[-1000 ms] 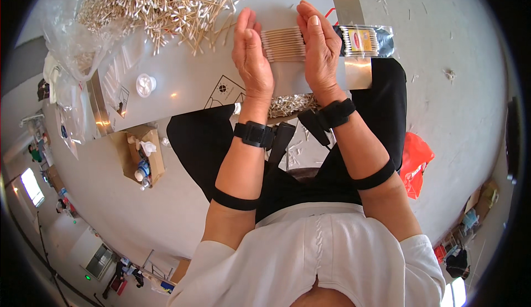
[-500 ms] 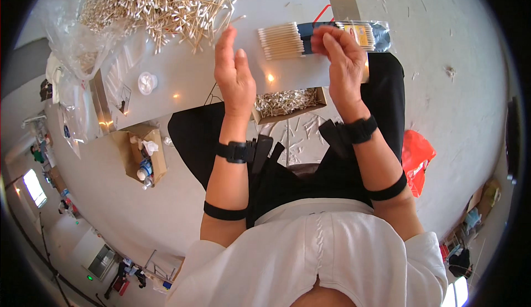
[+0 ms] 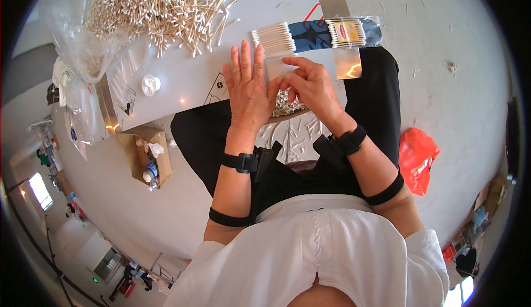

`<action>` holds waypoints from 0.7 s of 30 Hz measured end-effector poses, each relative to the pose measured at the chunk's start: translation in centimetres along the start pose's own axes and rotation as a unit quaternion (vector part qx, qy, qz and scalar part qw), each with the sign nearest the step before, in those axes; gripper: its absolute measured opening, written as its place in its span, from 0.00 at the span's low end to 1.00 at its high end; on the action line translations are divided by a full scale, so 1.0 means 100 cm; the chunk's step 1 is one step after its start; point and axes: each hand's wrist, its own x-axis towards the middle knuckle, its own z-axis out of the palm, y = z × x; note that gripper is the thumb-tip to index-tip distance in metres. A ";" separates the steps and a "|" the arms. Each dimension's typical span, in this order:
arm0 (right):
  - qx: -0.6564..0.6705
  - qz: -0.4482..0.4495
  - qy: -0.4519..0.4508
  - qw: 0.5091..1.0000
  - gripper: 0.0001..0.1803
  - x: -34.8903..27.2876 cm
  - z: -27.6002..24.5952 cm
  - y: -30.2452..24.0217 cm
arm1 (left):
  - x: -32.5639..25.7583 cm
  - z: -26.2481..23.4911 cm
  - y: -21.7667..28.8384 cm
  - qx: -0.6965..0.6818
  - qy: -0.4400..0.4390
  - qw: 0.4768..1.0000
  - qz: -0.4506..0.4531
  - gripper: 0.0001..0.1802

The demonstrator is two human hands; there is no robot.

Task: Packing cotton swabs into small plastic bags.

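My left hand (image 3: 247, 94) hovers at the table's near edge, palm down, fingers stretched out, just below a neat row of wooden cotton swabs (image 3: 274, 39). Its thumb meets the fingertips of my right hand (image 3: 311, 86), which are bent together in a pinch with the index finger partly extended. Whatever lies between those fingertips, if anything, is too small to make out. To the right of the row, a dark blue patterned strip (image 3: 311, 36) leads to a clear-wrapped swab pack (image 3: 354, 32) with a yellow label. Below my hands, loose swabs (image 3: 286, 105) fill a box, partly hidden.
A large heap of loose swabs (image 3: 160, 11) covers the far left of the table, beside a clear plastic bag (image 3: 74, 41). A small white tub (image 3: 150, 84) stands nearer. On the floor are a cardboard box (image 3: 135, 155) with a bottle and a red bag (image 3: 417, 160).
My right hand has moved left and nearer from over the blue strip, uncovering the wrapped pack. My left hand has turned palm down and shifted right, so both hands now meet.
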 end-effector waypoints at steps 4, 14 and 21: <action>0.016 -0.010 -0.003 1.000 0.20 0.004 -0.002 0.001 | 0.005 0.000 0.001 0.012 -0.020 1.000 0.004 0.42; 0.075 -0.006 0.000 0.997 0.20 0.006 -0.006 0.004 | 0.042 0.013 0.001 0.014 0.006 0.998 0.055 0.43; 0.053 0.013 0.003 0.998 0.19 0.006 -0.013 0.002 | 0.044 0.014 -0.005 -0.068 0.053 0.995 0.043 0.41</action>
